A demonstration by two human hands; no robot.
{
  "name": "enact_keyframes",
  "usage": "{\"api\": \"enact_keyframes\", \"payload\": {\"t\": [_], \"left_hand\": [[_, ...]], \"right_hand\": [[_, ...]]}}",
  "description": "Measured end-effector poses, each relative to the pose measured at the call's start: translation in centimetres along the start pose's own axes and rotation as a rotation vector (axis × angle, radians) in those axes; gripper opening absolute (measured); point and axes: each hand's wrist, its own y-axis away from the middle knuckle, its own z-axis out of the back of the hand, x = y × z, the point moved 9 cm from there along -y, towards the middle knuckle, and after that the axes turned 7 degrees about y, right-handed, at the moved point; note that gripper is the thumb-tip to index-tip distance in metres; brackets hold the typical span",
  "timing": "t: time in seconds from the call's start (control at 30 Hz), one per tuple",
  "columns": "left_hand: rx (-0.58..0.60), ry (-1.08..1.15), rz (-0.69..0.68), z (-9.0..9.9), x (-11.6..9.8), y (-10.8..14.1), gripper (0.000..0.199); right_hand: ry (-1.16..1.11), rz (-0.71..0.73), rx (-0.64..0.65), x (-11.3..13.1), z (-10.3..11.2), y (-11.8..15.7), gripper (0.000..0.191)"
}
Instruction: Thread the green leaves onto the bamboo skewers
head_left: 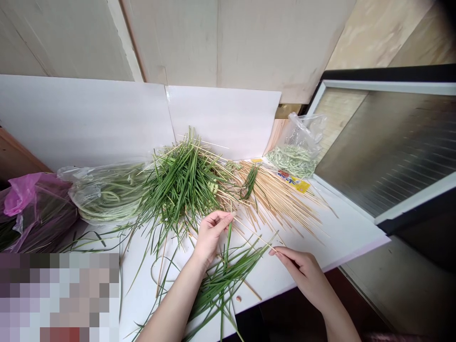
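A thin bamboo skewer (254, 232) runs slantwise between my two hands. My right hand (301, 270) pinches its near end between thumb and fingers. My left hand (212, 232) is closed at the other end, pinching a green garlic chive at the skewer's tip; the fingers partly hide how they meet. Under and between the hands lies a loose bunch of long garlic chives (231, 270) on the white table (285, 270). Just beyond my left hand rises a heap of chives threaded on skewers (185, 180).
Many bare skewers (281, 194) fan out behind my hands, beside a yellow wrapper (299, 184). A clear bag of pale green pieces (295, 152) stands back right. At left lie a clear bag of long green stalks (110, 194) and a purple bag (39, 209). A white-framed glass panel (392, 147) borders the right.
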Motion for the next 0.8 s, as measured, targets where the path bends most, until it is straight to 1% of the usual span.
{"api": "enact_keyframes", "payload": {"t": [0.33, 0.8], "left_hand": [[0.012, 0.035, -0.004, -0.35, -0.20, -0.13, 0.020], [0.007, 0.065, -0.002, -0.18, -0.21, -0.14, 0.017]], "right_hand": [[-0.002, -0.001, 0.044, -0.13, -0.28, 0.02, 0.037], [-0.009, 0.011, 0.038, -0.09, -0.24, 0.04, 0.036]]}}
